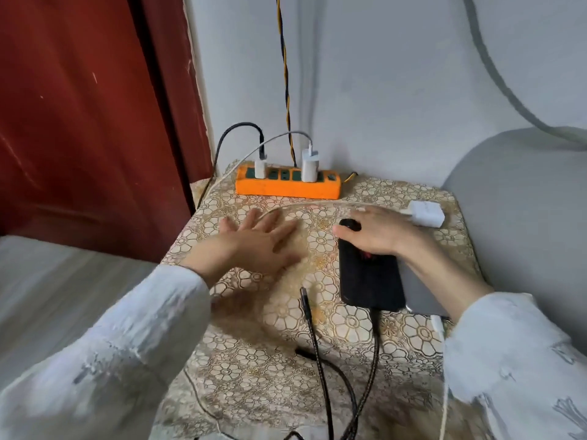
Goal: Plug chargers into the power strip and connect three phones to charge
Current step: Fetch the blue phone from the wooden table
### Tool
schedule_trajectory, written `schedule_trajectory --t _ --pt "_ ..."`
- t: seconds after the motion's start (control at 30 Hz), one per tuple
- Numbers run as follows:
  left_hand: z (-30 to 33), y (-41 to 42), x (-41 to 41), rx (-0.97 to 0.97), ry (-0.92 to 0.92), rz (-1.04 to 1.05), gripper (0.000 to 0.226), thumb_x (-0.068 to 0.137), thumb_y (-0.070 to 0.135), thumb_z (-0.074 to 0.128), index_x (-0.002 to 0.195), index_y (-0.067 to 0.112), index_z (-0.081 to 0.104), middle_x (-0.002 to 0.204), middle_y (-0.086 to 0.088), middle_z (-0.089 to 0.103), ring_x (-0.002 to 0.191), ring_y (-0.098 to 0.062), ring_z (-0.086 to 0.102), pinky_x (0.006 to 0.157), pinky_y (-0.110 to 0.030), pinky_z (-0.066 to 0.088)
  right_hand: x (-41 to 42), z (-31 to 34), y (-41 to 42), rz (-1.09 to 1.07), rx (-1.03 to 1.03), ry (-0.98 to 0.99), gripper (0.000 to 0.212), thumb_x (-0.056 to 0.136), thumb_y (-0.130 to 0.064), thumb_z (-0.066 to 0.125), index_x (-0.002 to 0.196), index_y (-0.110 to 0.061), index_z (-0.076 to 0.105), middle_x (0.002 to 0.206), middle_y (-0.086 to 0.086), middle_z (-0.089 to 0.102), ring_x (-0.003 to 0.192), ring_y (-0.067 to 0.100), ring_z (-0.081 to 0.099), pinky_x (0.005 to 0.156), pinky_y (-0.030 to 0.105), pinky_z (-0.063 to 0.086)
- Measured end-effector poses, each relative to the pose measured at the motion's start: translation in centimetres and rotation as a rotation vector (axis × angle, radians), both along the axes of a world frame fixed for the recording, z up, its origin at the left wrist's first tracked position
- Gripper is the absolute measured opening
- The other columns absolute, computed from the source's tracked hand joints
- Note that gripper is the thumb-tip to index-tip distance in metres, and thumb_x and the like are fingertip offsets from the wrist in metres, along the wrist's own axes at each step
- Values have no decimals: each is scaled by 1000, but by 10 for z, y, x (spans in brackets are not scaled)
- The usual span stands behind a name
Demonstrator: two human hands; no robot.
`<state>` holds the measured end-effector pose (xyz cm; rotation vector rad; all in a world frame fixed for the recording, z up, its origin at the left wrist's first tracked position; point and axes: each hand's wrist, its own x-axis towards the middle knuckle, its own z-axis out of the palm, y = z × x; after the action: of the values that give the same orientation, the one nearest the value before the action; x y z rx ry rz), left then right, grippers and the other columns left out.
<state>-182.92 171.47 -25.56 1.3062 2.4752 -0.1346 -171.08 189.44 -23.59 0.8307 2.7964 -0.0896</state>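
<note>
right hand [378, 231] grips black phone [368, 277]; left hand [263, 239] spread flat on patterned cloth [349, 325].

No words, numbers or brand names can be read anywhere here. The orange power strip [287, 185] has no label that shows. The two white chargers [308, 166] plugged into it are plain. The black phone [370, 274] has a small red mark on its back, but it is too blurry to read. The white charger [425, 213] lying on the cloth has no print that can be made out.
</note>
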Motion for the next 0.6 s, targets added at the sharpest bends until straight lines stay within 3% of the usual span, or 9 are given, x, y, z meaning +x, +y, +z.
schedule_trajectory --t 0.13,0.23,0.33,0.4,0.47,0.53,0.6 --pt "-16 -4 -4 36 1 -18 78 56 88 -5 124 59 -30 145 14 -34 133 -22 -35 105 -61 -21 -7 -27 4 -49 51 13 78 81 -69 6 144 -24 2 154 10 -3 140 37 1 109 60 7" --pt "-21 -7 2 92 15 -1 68 61 86 -10 118 60 -37 141 10 -36 130 -24 -37 103 -59 -24 -4 -35 -3 -61 10 40 74 82 -66 3 143 -24 1 154 9 -4 140 37 -1 105 65 2" --pt "-15 -7 10 100 16 -7 69 68 81 -7 125 54 -34 145 7 -33 133 -28 -32 104 -63 -20 1 -22 -6 -55 -68 3 74 83 -66 5 144 -24 -2 154 9 -6 140 36 -3 106 63 -2" --pt "-5 -10 14 56 -4 -21 68 75 74 -2 133 49 -27 151 5 -26 137 -31 -27 106 -66 -13 7 -6 -8 -44 -135 -67 73 85 -65 10 144 -24 -1 155 9 -7 141 34 -4 108 61 -2" --pt "17 -15 17 -15 -135 -8 63 85 64 14 140 44 -11 155 4 -19 139 -32 -21 106 -68 -10 13 20 -13 -20 -187 -169 70 88 -61 19 144 -23 1 155 10 -2 141 33 0 110 60 3" --pt "51 -22 20 -72 -320 57 57 91 54 28 143 39 11 157 5 -8 142 -31 -15 105 -68 -9 17 58 -23 -16 -306 -204 67 90 -55 26 144 -21 6 154 10 8 140 32 12 112 55 13" --pt "94 -33 26 -86 -403 119 54 93 49 33 143 34 20 157 3 6 143 -30 -6 110 -63 -4 18 109 -36 -3 -472 -175 64 91 -49 33 144 -19 12 152 10 18 136 29 26 111 45 22"
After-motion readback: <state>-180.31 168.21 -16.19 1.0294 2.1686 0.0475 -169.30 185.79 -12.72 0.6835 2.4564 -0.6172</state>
